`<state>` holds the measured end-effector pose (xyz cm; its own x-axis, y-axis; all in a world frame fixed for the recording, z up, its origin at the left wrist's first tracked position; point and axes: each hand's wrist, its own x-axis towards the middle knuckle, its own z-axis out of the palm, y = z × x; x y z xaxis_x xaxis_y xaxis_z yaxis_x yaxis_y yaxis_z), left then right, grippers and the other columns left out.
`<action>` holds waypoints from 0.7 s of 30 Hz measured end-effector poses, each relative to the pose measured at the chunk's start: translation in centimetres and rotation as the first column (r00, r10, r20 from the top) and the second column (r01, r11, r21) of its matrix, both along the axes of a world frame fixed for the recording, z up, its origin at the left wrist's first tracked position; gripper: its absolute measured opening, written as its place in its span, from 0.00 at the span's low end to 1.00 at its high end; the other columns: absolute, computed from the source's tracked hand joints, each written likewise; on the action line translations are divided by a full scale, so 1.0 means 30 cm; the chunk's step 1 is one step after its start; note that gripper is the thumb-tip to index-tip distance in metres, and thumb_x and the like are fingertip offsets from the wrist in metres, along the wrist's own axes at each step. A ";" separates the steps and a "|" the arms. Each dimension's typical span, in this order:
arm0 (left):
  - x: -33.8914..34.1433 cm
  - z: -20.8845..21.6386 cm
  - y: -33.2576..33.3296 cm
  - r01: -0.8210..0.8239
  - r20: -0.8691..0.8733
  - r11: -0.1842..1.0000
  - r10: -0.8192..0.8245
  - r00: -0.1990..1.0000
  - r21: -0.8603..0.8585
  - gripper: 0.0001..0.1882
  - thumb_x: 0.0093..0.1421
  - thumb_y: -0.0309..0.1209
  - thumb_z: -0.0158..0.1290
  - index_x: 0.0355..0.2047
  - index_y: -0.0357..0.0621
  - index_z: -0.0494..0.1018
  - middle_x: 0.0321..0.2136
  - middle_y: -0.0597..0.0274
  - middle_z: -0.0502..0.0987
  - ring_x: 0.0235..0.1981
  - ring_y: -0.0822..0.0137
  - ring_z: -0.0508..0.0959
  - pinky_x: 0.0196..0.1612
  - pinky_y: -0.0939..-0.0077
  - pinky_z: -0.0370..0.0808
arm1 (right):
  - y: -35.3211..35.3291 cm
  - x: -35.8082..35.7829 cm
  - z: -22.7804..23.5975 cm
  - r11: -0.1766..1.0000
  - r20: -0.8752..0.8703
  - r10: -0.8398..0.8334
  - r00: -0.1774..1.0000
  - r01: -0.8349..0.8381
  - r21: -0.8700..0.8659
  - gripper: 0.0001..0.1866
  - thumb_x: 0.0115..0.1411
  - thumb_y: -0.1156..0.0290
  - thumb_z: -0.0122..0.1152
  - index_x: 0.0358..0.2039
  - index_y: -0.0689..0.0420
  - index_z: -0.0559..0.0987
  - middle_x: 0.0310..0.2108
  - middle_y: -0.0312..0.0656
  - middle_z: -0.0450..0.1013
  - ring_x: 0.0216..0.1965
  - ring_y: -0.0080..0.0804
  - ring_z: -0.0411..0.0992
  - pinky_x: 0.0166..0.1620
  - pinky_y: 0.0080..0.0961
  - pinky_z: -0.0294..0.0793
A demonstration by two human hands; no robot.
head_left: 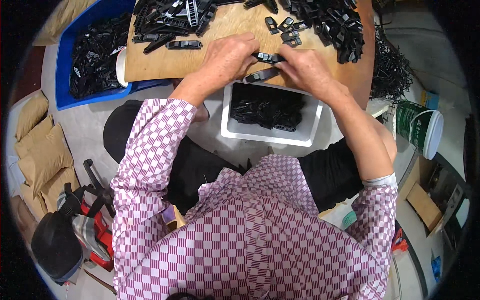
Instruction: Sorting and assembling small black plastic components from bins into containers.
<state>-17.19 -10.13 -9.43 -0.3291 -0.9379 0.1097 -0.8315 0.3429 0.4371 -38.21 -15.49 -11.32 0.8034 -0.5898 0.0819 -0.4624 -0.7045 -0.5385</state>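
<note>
Over the wooden board [150, 62], my left hand [227, 57] and right hand [305, 67] both pinch one black plastic clip [268, 57]; I should press its ends squarely together.

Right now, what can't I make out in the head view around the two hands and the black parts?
- Black part between left hand and right hand: its ends are covered by the fingers.
- Second black part: its far end is under the right hand.
- White tray: its upper rim is hidden by the wooden board.
- Blue bin: top cut off by the picture edge.
</note>
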 end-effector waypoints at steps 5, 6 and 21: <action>0.012 -0.014 0.016 -0.021 0.022 1.000 0.021 1.000 0.005 0.06 0.53 0.27 0.57 0.29 0.39 0.73 0.30 0.56 0.74 0.36 0.52 0.77 0.37 0.60 0.75 | -0.019 0.060 0.013 0.999 -0.079 0.044 0.996 -0.045 -0.013 0.09 0.59 0.68 0.59 0.34 0.60 0.71 0.27 0.53 0.73 0.32 0.55 0.73 0.34 0.43 0.72; 0.000 -0.030 0.029 -0.010 0.019 1.000 0.010 1.000 0.015 0.06 0.53 0.27 0.58 0.30 0.40 0.73 0.30 0.56 0.75 0.36 0.52 0.78 0.37 0.60 0.75 | -0.033 0.059 0.016 0.998 -0.066 0.050 0.997 -0.052 -0.023 0.09 0.59 0.68 0.59 0.34 0.60 0.71 0.27 0.53 0.73 0.32 0.55 0.73 0.34 0.43 0.72; 0.295 0.030 0.052 -0.280 0.523 0.937 0.349 0.777 -0.209 0.12 0.52 0.26 0.55 0.38 0.46 0.73 0.36 0.54 0.74 0.39 0.52 0.77 0.41 0.58 0.74 | -0.106 -0.042 -0.040 0.915 -0.125 -0.131 0.984 0.071 -0.398 0.11 0.58 0.69 0.57 0.41 0.56 0.72 0.37 0.45 0.69 0.39 0.45 0.73 0.40 0.38 0.76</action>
